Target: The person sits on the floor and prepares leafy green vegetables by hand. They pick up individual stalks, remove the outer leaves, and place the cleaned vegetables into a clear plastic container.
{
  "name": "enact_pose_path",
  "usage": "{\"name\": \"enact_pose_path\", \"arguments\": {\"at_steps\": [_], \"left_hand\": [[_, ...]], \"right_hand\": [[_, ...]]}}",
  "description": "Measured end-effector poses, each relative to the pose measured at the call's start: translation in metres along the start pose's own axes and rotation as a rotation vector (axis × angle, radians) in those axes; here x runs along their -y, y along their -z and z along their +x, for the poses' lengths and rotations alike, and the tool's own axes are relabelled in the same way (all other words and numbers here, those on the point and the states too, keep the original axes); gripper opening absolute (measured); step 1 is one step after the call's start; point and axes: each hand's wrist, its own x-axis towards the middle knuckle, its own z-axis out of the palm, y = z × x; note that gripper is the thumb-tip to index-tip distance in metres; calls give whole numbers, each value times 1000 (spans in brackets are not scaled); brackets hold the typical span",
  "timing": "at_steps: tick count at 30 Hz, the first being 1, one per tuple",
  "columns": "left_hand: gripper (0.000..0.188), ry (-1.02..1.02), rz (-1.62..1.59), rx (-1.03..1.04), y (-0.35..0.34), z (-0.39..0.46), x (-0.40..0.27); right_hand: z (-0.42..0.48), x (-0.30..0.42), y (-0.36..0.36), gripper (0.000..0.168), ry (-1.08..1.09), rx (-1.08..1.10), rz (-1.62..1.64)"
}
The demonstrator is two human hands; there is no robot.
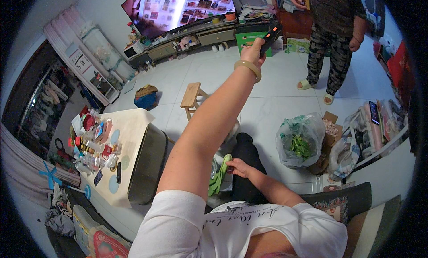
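My left hand reaches far forward, a bangle on its wrist, and is closed around a black handheld device with orange marks. Close to my body, my right hand pinches the pale stalk end of a leafy green vegetable. The leaves hang down towards the lower left, over something pale beside my dark-trousered leg. Right of that leg, a clear plastic bag on the floor holds more greens.
A cloth-covered table with bottles and cups is at left. A wooden stool and a blue-and-brown bundle stand ahead. Another person stands at upper right. Beyond my left hand are a television and a low cabinet.
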Motion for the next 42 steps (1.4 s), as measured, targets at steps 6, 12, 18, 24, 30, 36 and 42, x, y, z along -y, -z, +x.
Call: {"name": "enact_pose_path", "arguments": {"at_steps": [6,12,18,24,30,36,42], "left_hand": [[30,5,18,22,-2,9,-4],[30,-39,-72,-12,3,27,-10],[29,-69,74,-29,-4,42,-21],[31,-123,86,-8,-13,67,-40],[28,-334,323,-40,-14,97,-59],[46,-516,717,-228,-5,129,-57],[47,-540,907,-255,-13,123,-39]], "right_hand": [[-3,3,0,20,24,16,5],[-4,3,-1,20,-13,25,1],[5,-3,10,21,22,26,48],[-5,4,-2,20,7,25,62],[-4,8,4,21,2,34,96],[-2,7,6,23,2,59,115],[-6,11,7,23,10,44,152]]}}
